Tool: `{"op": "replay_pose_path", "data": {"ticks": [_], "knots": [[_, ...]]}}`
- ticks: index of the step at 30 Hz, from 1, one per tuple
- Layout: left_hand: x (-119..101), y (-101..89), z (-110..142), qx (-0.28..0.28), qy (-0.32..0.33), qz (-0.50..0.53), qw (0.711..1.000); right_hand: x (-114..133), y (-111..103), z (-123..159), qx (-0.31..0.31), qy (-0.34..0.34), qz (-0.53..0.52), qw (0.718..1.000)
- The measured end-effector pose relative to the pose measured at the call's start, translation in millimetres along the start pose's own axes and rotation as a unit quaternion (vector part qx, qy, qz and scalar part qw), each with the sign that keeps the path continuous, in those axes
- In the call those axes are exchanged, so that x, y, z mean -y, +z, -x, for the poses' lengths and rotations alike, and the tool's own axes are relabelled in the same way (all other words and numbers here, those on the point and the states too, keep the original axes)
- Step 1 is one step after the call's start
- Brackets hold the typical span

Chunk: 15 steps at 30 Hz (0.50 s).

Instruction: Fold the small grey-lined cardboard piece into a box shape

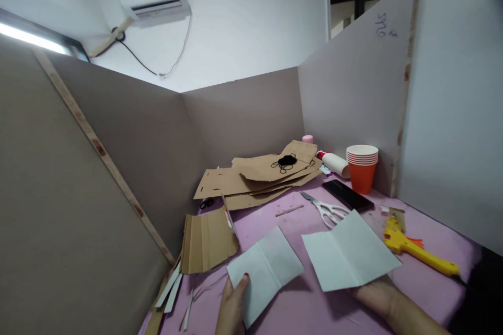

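Observation:
My left hand (231,308) grips the lower edge of a white creased paper sheet (265,269), thumb on top. My right hand (377,296) holds a second, larger white folded sheet (349,251) from underneath; its fingers are hidden by the paper. Both sheets hang just above the pink table top (310,309), side by side and apart from each other.
White scissors (328,210), a black phone (348,194), a stack of orange paper cups (362,167), a yellow glue gun (416,248) and a lying white bottle (336,163) sit at right. Cardboard pieces (255,175) lie at back, another (207,241) at left. Partition walls surround the table.

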<state>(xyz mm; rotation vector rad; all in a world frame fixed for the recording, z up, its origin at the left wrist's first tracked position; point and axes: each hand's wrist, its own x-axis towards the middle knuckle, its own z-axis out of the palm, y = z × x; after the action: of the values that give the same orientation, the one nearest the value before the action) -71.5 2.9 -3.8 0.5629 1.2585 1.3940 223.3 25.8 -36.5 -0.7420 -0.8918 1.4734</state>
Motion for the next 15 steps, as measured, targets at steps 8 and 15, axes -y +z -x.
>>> {"op": "replay_pose_path", "data": {"ticks": [8, 15], "knots": [[4.2, -1.4, 4.6, 0.084, 0.014, -0.002, 0.996, -2.2, -2.2, -8.0, -0.046, 0.027, -0.076, 0.996], [2.6, -5.4, 11.0, 0.103, -0.029, 0.017, 0.994, 6.8, 19.2, -14.0, -0.094, 0.06, -0.14, 0.984]]}}
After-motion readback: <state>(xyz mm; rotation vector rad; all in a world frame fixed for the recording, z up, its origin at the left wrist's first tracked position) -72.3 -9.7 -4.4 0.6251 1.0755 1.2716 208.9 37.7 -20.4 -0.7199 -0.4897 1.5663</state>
